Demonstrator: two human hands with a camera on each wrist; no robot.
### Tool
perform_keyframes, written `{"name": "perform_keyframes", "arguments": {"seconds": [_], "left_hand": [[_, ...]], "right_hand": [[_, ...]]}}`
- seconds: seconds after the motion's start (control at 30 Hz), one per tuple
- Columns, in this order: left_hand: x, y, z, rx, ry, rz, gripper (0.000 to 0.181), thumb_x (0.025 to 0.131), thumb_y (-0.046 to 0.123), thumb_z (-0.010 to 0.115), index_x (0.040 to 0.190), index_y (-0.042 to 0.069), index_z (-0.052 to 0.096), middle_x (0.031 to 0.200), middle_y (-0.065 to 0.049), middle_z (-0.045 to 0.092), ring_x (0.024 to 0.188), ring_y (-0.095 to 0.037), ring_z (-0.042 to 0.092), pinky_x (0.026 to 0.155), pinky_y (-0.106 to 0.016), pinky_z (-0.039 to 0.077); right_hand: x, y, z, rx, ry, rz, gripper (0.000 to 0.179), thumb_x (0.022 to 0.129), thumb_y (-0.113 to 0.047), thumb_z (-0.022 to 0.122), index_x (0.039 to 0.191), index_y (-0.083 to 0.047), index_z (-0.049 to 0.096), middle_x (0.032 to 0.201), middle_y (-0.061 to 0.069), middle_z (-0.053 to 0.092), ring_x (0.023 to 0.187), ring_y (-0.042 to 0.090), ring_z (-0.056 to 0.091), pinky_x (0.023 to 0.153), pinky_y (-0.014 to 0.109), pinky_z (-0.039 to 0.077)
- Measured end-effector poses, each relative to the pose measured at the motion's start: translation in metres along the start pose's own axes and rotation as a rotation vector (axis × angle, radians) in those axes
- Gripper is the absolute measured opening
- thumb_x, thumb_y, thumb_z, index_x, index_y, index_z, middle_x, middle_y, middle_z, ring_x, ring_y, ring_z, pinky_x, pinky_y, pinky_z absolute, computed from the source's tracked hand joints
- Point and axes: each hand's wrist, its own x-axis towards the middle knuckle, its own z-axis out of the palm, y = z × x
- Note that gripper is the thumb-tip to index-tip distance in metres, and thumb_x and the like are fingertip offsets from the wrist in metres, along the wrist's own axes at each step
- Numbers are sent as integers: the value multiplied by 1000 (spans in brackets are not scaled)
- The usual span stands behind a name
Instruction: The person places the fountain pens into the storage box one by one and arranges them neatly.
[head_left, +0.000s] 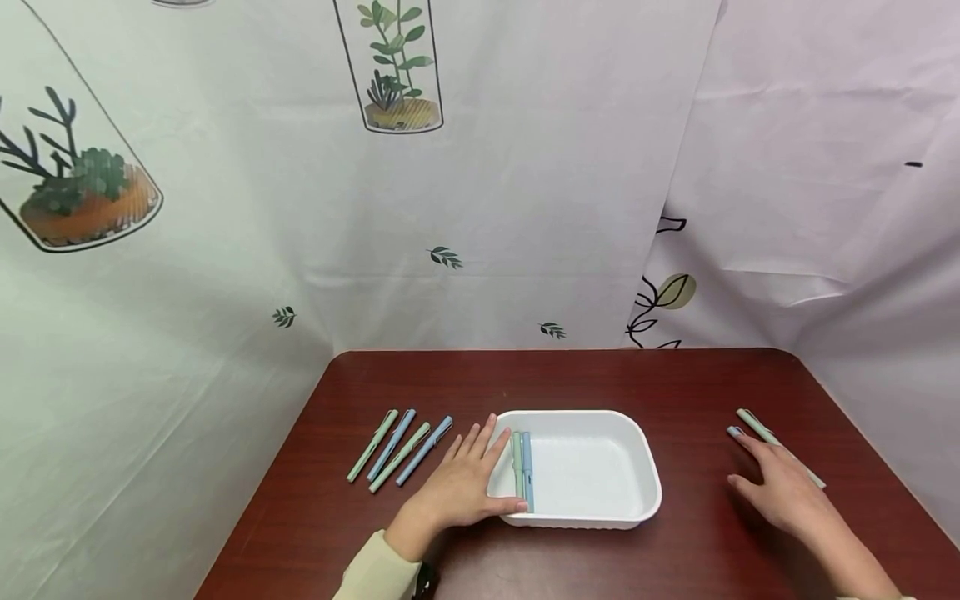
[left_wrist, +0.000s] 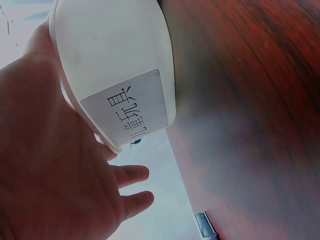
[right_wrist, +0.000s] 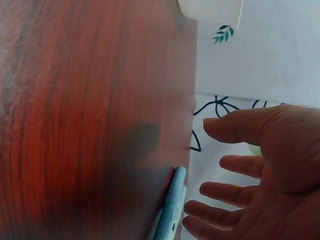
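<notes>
One printed label (left_wrist: 127, 107): seen in the left wrist view alone, at its centre, with Chinese characters on the outer wall of the white tray (head_left: 592, 475).
Tray, head view: lower middle of the frame; its inside shows here, with a green pen (head_left: 517, 458) and a blue pen (head_left: 527, 458) side by side, along the left wall.
Left hand (head_left: 468, 479): at the tray's left side, thumb across the lower left rim, the other fingers extended; its grip is spread against the tray rather than curled.
Right hand (head_left: 783, 492): lower right of the head view, above a second pair of pens; its grip is loose, thumb apart, fingers extended; whether a fingertip touches a pen is hard to tell.
Right-hand pair: a light green pen (head_left: 757, 426) and a light blue pen (head_left: 732, 431), the latter mostly covered by the hand; the right wrist view shows more of its barrel, bottom centre, the green one behind.
Left-hand group: four slanting capped pens (head_left: 400, 457), two green and two blue, left of the tray on the dark red table (head_left: 697, 467).
Backdrop (head_left: 562, 183): pale plant-printed cloth across the upper frame.
</notes>
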Motion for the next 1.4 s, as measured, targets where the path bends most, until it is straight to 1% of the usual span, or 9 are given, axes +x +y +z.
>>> {"name": "perform_keyframes", "arguments": {"seconds": [0.17,0.3,0.4,0.5,0.67,0.83,1.03,1.3,1.4], "left_hand": [[0,-1,0,3,-2,1,105,85,76,60,163,17,23,170,-14,12,153,-40,22,119,-58,25],[0,-1,0,-4,-6,5,105,85,76,60,163,16,22,170,-14,11,153,-40,22,119,-58,25],[0,-1,-1,-7,-4,4,105,85,76,60,163,16,22,170,-14,10,153,-40,21,120,-58,25],[0,-1,-1,-4,-3,2,105,85,76,60,163,17,22,170,-13,10,153,-39,21,120,-58,24],[1,-2,1,1,3,4,106,84,77,59,163,17,22,170,-14,10,153,-40,21,120,-58,24],[1,-2,1,-3,7,6,106,84,77,60,163,17,22,170,-14,10,153,-39,21,120,-58,24],[1,-1,-1,-9,5,12,105,85,76,60,163,17,23,170,-14,10,153,-39,21,120,-58,24],[3,-1,0,-10,-3,10,105,85,76,59,163,17,22,170,-13,10,153,-38,21,120,-58,24],[3,-1,1,-12,-5,11,105,85,77,59,163,17,22,170,-14,10,153,-37,21,120,-58,24]], "right_hand": [[2,6,3,-31,13,-8,67,88,-18,74,140,11,44,134,46,43,123,64,40,94,72,38],[2,8,6,-60,34,-38,63,85,-16,77,134,14,50,128,44,51,118,64,45,91,71,40],[2,10,7,-67,40,-44,62,84,-15,77,131,16,50,125,44,52,116,64,46,91,71,40],[2,10,7,-66,30,-30,62,85,-15,76,131,16,50,125,45,51,116,66,45,92,72,39],[2,12,6,-62,-29,37,64,88,-20,74,135,13,47,129,46,44,117,68,39,84,80,37],[3,13,4,-55,-50,79,65,89,-21,73,138,10,44,134,45,37,116,68,34,79,84,35],[7,17,2,-66,-65,98,63,90,-19,71,138,11,43,133,45,37,113,68,33,82,82,34],[14,21,1,-77,-49,94,60,90,-13,71,136,15,45,127,45,39,111,64,35,86,73,38],[15,23,1,-78,-56,102,59,90,-12,70,135,15,45,125,45,39,110,64,35,87,72,39]]}}
